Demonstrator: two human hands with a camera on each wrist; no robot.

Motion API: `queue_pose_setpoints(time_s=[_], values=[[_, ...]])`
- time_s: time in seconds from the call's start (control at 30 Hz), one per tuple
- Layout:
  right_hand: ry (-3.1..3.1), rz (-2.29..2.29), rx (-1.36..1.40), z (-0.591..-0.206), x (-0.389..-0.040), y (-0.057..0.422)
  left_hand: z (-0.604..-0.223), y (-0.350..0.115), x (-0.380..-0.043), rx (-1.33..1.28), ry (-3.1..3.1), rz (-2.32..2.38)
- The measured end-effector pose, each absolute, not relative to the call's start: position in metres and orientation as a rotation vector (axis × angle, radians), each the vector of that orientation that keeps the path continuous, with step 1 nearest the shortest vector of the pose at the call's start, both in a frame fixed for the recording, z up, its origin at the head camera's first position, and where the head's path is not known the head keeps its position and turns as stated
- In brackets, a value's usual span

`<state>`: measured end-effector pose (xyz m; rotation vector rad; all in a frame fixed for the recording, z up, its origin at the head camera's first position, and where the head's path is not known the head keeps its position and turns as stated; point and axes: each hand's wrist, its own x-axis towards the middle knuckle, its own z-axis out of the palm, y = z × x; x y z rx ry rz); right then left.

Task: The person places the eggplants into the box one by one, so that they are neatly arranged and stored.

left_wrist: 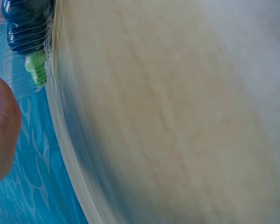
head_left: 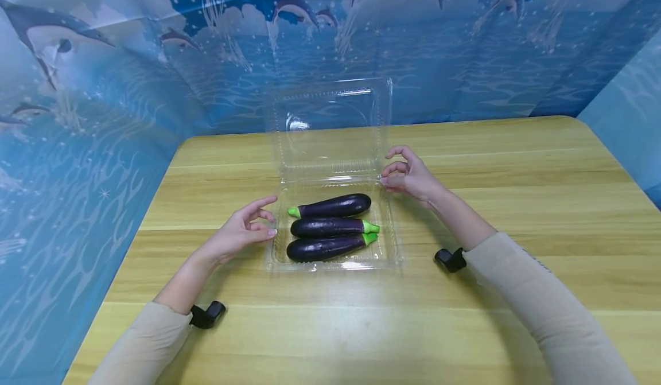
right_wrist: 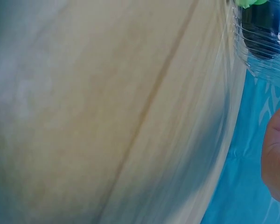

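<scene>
A clear plastic clamshell box [head_left: 386, 247] lies on the table with its lid [head_left: 330, 144] raised at the back. Inside its base are three dark purple eggplants: the rear eggplant [head_left: 335, 206] has its green stem to the left, while the middle eggplant [head_left: 326, 227] and front eggplant [head_left: 322, 248] have theirs to the right. My left hand [head_left: 242, 230] is at the box's left side, fingers loosely bent, thumb tip close to the rim. At the right end of the hinge is my right hand [head_left: 410, 178], fingers relaxed and bent. Whether either hand touches the plastic, I cannot tell.
The box stands on a wood-grain table [head_left: 330, 327]. Behind and to the left hangs a blue curtain [head_left: 206, 86] printed with dolphins. Black wrist devices sit on both sleeves, one by the left cuff [head_left: 207, 315] and another by the right cuff [head_left: 451, 260].
</scene>
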<state>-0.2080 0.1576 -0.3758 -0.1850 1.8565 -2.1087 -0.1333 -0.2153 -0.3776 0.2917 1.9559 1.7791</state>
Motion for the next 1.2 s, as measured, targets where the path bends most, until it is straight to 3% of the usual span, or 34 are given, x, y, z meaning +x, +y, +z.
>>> queue_pose_setpoints(time_s=[1.2], values=[[1.871, -2.110, -0.140, -0.3784, -0.2045, 0.1600, -0.3786, -0.2167, -0.1344, 0.223, 1.878, 1.807]])
